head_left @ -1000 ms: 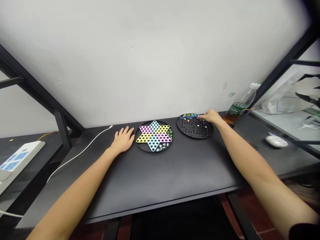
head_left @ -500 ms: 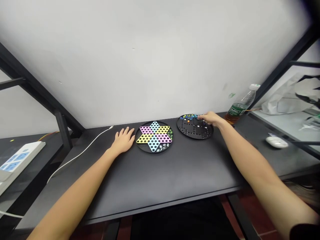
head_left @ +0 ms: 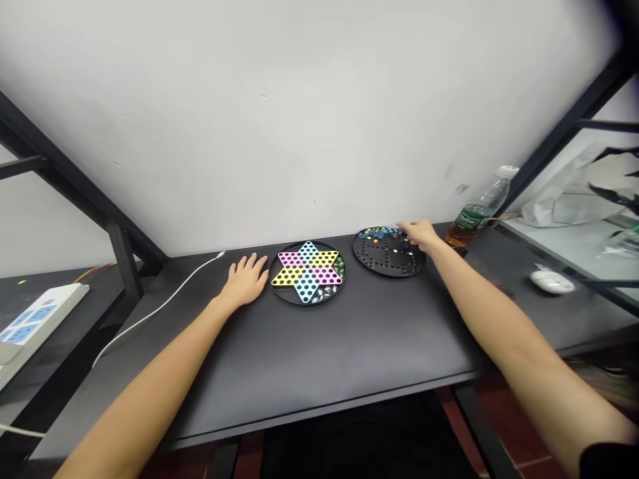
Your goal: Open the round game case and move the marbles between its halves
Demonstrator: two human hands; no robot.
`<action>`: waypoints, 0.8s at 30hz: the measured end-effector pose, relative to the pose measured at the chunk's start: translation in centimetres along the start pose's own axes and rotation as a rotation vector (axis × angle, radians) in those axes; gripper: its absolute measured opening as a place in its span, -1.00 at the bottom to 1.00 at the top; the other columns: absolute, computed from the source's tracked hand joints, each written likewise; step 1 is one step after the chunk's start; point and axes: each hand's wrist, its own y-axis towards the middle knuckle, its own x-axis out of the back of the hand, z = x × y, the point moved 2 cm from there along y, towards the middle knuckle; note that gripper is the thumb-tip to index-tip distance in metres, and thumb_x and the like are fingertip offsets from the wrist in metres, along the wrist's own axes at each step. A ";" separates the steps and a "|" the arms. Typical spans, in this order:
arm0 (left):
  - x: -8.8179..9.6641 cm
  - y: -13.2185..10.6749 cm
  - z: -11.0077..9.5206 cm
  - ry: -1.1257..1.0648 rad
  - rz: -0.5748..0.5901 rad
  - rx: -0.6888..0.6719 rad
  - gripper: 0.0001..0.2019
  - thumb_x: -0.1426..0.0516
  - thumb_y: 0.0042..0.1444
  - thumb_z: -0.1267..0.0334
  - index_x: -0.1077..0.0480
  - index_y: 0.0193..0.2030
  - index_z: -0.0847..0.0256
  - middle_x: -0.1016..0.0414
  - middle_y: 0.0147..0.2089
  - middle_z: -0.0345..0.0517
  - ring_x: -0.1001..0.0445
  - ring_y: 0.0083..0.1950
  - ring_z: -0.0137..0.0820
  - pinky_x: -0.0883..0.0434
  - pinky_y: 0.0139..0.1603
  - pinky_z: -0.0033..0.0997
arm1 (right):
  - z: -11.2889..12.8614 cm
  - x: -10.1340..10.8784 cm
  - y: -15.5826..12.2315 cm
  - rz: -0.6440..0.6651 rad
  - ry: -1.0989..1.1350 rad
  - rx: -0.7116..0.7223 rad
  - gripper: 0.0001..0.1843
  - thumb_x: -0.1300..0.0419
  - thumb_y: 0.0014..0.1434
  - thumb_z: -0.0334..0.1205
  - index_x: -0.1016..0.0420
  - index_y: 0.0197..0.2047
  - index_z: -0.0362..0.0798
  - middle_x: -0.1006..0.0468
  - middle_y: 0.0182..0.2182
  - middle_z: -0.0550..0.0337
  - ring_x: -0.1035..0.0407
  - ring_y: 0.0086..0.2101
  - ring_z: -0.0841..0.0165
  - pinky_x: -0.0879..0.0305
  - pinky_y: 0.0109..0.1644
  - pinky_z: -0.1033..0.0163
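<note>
My left hand lies flat on the dark desk, fingers spread, just left of the star-patterned Chinese checkers board. That round black board has pink, yellow and blue points full of holes, with green and white marbles along its right side. My right hand is over the back right rim of a second round black board. Its fingers are drawn together in a pinch; whatever they hold is too small to make out. Blue and yellow-green marbles gather at this board's back edge, and a few single marbles sit further in.
A bottle with a green label and brown liquid stands right of my right hand. Further right lies a white mouse. A white cable crosses the desk at left, near a power strip. The wall rises behind.
My right hand has shifted slightly up and back, its fingertips moving from the marbles to the board's back rim. My left hand stays in place.
</note>
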 end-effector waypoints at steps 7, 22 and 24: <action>-0.3 0.1 0.2 0.004 -0.011 -0.001 -0.41 0.25 0.40 0.01 -0.04 0.50 0.13 0.01 0.54 0.07 0.01 0.52 0.05 -0.03 0.43 0.18 | -0.4 -1.0 0.7 -0.062 -0.706 0.286 -0.70 -0.40 0.03 -0.06 -0.67 -0.25 -0.12 -0.61 -0.45 0.06 -0.49 -0.31 0.22 -0.32 -0.20 0.23; -0.1 0.0 0.1 0.003 -0.015 -0.004 -0.41 0.24 0.40 0.01 -0.06 0.49 0.14 0.01 0.53 0.08 0.01 0.51 0.05 -0.05 0.42 0.18 | 2.2 -0.6 -0.9 0.422 0.583 -0.177 -0.87 -0.21 0.22 -0.31 -0.33 -0.36 -0.07 -0.06 -0.64 0.46 0.16 -0.67 0.58 0.27 -0.74 0.51; -0.2 0.0 0.2 0.002 -0.020 -0.004 -0.41 0.23 0.40 0.01 -0.07 0.49 0.13 0.00 0.53 0.07 0.00 0.51 0.04 -0.05 0.42 0.18 | 3.4 0.2 -1.6 0.515 0.788 -0.204 -0.85 -0.15 0.21 -0.35 -0.25 -0.37 -0.03 -0.07 -0.61 0.44 0.14 -0.66 0.58 0.24 -0.74 0.54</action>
